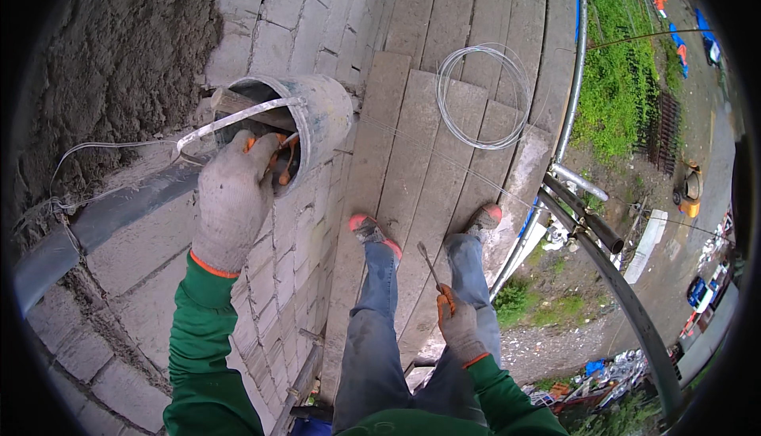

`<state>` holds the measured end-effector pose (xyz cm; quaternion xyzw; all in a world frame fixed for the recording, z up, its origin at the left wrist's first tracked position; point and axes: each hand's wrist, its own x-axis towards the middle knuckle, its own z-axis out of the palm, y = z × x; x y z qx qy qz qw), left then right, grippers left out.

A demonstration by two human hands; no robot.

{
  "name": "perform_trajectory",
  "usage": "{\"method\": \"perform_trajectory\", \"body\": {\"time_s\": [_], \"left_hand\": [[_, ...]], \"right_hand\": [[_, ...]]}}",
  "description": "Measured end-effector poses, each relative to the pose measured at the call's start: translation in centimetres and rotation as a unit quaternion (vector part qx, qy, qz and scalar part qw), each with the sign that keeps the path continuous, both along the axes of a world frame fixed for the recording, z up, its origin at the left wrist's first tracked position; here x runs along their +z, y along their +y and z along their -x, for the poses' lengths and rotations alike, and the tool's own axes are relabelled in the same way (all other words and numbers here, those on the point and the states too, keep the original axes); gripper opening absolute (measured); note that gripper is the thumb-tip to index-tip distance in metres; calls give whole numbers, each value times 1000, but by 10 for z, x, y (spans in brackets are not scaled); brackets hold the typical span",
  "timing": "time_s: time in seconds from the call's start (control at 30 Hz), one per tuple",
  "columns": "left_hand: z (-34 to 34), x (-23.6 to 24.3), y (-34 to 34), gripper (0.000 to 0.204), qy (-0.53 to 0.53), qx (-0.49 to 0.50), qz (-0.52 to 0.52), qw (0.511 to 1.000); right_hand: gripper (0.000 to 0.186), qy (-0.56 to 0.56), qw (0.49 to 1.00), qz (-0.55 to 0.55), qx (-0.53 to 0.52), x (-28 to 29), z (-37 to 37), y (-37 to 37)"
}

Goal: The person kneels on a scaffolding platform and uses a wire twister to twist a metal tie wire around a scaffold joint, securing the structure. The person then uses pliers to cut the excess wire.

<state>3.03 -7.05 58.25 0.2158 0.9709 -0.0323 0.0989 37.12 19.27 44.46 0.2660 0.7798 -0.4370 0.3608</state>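
My left hand point(234, 198), in a pale glove with orange fingertips, reaches into the mouth of a grey, mortar-smeared bucket point(325, 119). Its fingers are bent and partly hidden; what they pinch I cannot make out. Beside them inside the bucket are a wooden piece point(230, 103) and small orange-brown shapes that I cannot name. The bucket lies tipped against the block wall, its pale handle point(238, 123) stretching left to a wire. Low over the planks, my right hand point(460, 321), gloved too, is closed around a slim metal tool point(429, 265) with a slightly widened tip.
A coil of wire point(445, 103) lies on the scaffold planks point(412, 166) ahead of my feet. A dark pipe point(127, 210) runs along the block wall point(293, 238). Metal rails point(572, 79) edge the right side, above ground far below with a cement mixer point(691, 190).
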Motion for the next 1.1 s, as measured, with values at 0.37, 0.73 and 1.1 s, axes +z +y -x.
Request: {"method": "perform_trajectory", "body": {"time_s": [0.37, 0.73, 1.1], "left_hand": [[-137, -8, -41, 76, -255, 473, -627, 564], [-255, -134, -86, 61, -453, 441, -614, 473], [-287, -200, -48, 45, -391, 422, -748, 331]], "right_hand": [[37, 552, 752, -54, 356, 122, 304, -39], [20, 412, 740, -47, 529, 88, 395, -153], [33, 626, 719, -4, 302, 104, 315, -84]]}}
